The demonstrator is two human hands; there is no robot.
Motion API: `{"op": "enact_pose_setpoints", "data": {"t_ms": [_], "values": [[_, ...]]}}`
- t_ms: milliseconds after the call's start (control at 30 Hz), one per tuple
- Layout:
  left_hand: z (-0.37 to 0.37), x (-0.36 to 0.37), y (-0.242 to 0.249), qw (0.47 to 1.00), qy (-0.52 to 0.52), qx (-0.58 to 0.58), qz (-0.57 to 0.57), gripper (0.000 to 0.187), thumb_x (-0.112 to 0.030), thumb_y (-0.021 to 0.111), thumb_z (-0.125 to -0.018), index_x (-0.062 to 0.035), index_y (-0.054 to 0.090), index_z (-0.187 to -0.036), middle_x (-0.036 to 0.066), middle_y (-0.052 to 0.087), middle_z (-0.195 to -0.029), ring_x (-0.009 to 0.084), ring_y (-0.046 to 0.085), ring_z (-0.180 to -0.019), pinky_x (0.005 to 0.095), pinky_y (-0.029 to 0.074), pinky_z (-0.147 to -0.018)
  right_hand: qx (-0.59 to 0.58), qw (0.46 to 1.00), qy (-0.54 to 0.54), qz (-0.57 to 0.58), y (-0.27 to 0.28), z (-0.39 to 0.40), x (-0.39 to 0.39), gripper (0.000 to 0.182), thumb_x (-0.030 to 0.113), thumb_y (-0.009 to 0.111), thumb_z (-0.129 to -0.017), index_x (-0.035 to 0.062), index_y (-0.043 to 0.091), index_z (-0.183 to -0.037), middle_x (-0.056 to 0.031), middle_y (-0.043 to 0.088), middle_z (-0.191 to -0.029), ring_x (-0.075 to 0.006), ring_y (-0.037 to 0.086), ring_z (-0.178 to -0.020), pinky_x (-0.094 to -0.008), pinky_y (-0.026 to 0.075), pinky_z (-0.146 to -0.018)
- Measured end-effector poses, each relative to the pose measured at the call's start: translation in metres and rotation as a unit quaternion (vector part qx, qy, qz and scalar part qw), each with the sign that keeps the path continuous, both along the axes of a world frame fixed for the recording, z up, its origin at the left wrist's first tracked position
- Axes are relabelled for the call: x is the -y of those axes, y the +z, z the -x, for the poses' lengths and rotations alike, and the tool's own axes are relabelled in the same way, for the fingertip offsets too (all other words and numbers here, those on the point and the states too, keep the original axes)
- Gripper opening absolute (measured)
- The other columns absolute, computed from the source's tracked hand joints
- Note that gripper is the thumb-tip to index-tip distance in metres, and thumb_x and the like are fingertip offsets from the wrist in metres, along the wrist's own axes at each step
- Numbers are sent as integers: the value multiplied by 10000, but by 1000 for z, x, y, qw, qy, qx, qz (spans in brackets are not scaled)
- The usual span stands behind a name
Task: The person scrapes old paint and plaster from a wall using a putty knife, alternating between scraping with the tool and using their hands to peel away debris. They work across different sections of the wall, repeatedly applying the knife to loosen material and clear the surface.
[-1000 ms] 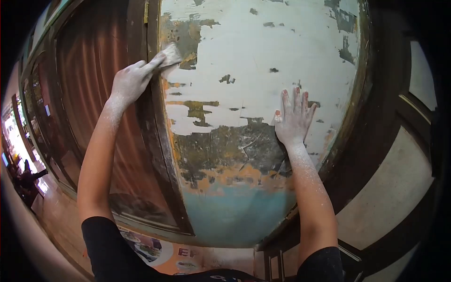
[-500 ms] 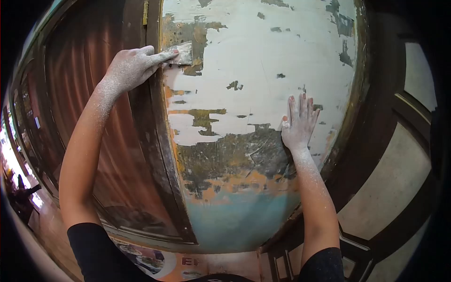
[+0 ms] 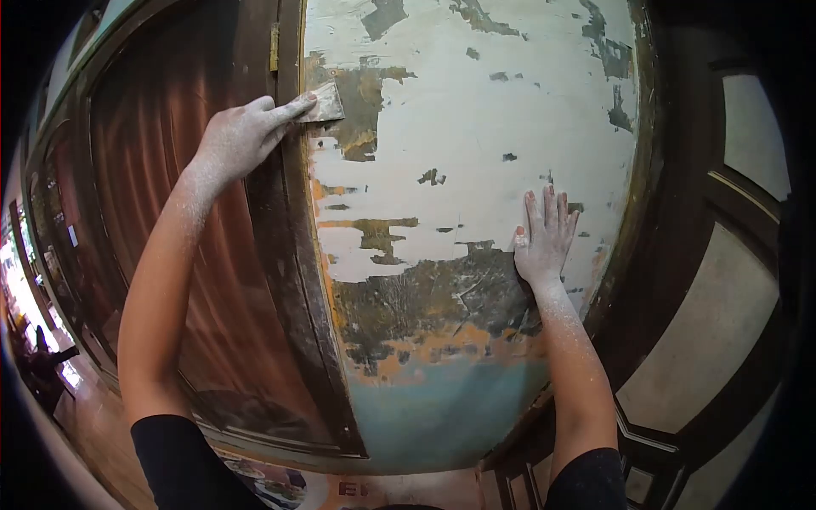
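My left hand, coated in white dust, grips a putty knife whose flat blade lies against the wall's left edge, over a bare grey patch. Its handle is hidden in my fingers. Lower and to the right, my right hand rests flat on the wall panel, fingers spread and holding nothing. White coating covers most of the upper panel, broken by grey and orange patches. Beneath it runs a dark scraped band, then blue-green paint at the bottom.
Left of the panel stands a dark wooden frame with a hinge and a reddish curtain behind glass. A dark door with pale panels is on the right. Printed sheeting lies below the wall.
The view has tilted up slightly, so the wall appears lower. My left hand has moved the putty knife a little up the wall and turned its blade. My right hand stays on the same spot.
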State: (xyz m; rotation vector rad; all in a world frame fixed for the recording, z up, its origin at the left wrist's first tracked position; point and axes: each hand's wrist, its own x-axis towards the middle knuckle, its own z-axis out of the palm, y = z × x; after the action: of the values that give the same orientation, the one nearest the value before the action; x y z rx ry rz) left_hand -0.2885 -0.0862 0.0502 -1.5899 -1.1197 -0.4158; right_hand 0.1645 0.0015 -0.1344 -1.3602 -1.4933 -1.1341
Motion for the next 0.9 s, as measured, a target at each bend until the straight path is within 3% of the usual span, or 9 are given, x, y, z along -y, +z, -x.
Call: {"op": "enact_pose_setpoints", "data": {"t_ms": [100,133,233,467,633,767,900], "values": [[-32,7,-26,982,-38,165,79,573,-179,478,-993,-274,362,-1546,148,638,-1028,350,675,-887,443,571,-809,13,1000,6,-10,-2,0,2,679,337,577,-921,256,351,-1557,-73,194,-1655,-310,105,-1541,-585,43,-1231],[-38,3,-36,977,-84,179,83,586,-170,451,-987,-215,328,-1558,184,654,-1042,388,669,-922,480,558,-833,10,1000,-1,-3,-1,0,3,683,338,577,-921,256,347,-1559,-75,194,-1655,-312,107,-1541,-587,41,-1230],[-61,5,-43,967,-61,209,133,631,-122,437,-963,-138,264,-1570,232,663,-1051,420,664,-961,527,535,-857,13,1000,3,-13,-3,-1,-1,687,335,575,-922,256,339,-1562,-78,194,-1655,-315,108,-1541,-590,37,-1229],[-74,-14,-24,953,-73,285,71,675,-102,454,-938,-126,233,-1575,262,662,-1102,441,659,-989,530,526,-881,8,1000,6,-19,-4,-1,-3,681,312,578,-924,247,342,-1560,-81,191,-1656,-315,101,-1542,-593,32,-1229],[-89,-18,-44,945,-100,306,64,552,-236,416,-1030,-133,294,-1559,280,682,-993,444,677,-913,529,533,-848,-4,1000,9,-3,-5,1,-2,672,306,578,-925,246,351,-1555,-74,193,-1655,-314,104,-1542,-598,37,-1227],[-89,-15,-16,940,-97,324,45,548,-251,415,-1033,-142,301,-1558,281,685,-968,447,677,-905,537,532,-846,0,1000,5,0,-5,-1,-1,669,322,580,-925,250,357,-1552,-74,189,-1655,-312,104,-1541,-602,38,-1226],[-110,-31,-35,940,-93,330,2,548,-262,405,-1038,-176,285,-1567,266,695,-972,437,681,-926,528,536,-867,3,1000,-12,22,-4,0,2,666,326,579,-925,249,361,-1550,-83,193,-1648,-323,119,-1535,-604,39,-1227]]}}
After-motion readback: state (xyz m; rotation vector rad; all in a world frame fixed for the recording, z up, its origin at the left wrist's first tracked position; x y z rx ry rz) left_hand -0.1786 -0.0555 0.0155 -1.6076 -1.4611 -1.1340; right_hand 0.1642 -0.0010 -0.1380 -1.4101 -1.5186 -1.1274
